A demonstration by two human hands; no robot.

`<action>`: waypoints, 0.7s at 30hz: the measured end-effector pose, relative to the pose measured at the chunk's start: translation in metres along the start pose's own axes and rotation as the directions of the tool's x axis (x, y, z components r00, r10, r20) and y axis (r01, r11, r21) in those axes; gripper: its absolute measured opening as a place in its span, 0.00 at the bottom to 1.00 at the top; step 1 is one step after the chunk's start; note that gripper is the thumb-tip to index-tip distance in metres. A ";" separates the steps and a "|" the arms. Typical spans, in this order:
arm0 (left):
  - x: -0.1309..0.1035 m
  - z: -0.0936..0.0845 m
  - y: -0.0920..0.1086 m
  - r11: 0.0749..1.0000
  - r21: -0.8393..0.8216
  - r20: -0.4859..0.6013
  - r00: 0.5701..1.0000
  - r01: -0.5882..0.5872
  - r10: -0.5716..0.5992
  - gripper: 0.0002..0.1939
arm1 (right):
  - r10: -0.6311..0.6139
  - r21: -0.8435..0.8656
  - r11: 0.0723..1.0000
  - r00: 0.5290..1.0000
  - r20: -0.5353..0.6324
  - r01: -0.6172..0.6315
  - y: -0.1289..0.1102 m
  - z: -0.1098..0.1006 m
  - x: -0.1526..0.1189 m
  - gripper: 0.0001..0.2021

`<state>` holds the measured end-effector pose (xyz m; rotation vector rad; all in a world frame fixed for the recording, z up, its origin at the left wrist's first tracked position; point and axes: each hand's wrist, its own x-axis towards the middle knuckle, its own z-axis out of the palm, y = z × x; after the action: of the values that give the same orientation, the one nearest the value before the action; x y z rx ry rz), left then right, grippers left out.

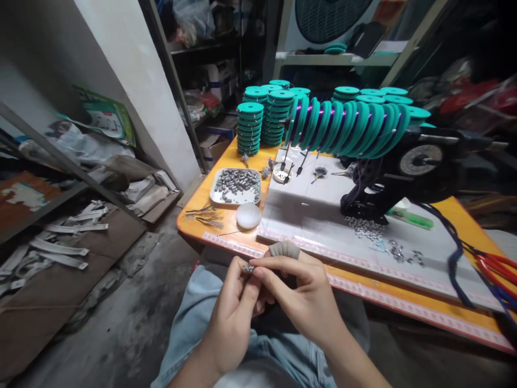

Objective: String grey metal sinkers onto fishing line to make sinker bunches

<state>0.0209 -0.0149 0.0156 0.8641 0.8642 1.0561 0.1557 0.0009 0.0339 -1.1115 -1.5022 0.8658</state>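
My left hand is closed above my lap, with a small bundle of grey pieces pinched between thumb and forefinger. My right hand meets it from the right, its thumb and forefinger closed at the same bundle. A greyish cover wraps a finger of the right hand. The bundle's lower part is hidden by the fingers, and its exact kind is too small to tell. Just beyond the hands, a white tray of dark grey cylindrical pieces rests on the orange table, near a round whitish lid or dish.
A black winding machine carries a row of green spools; stacked green spools stand behind the tray. Small metal bits lie on the grey board. Red-handled pliers are at right. Thin wire bundles lie at left.
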 end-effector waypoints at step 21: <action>-0.011 -0.014 0.009 0.971 -0.231 0.030 0.998 0.055 -0.050 0.17 | -0.292 -0.308 0.908 0.956 0.017 0.282 0.006 -0.005 -0.014 0.06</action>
<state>0.0023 -0.0203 0.0203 0.6524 0.7231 1.0745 0.1626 -0.0104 0.0249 -1.0806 -1.7633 0.4176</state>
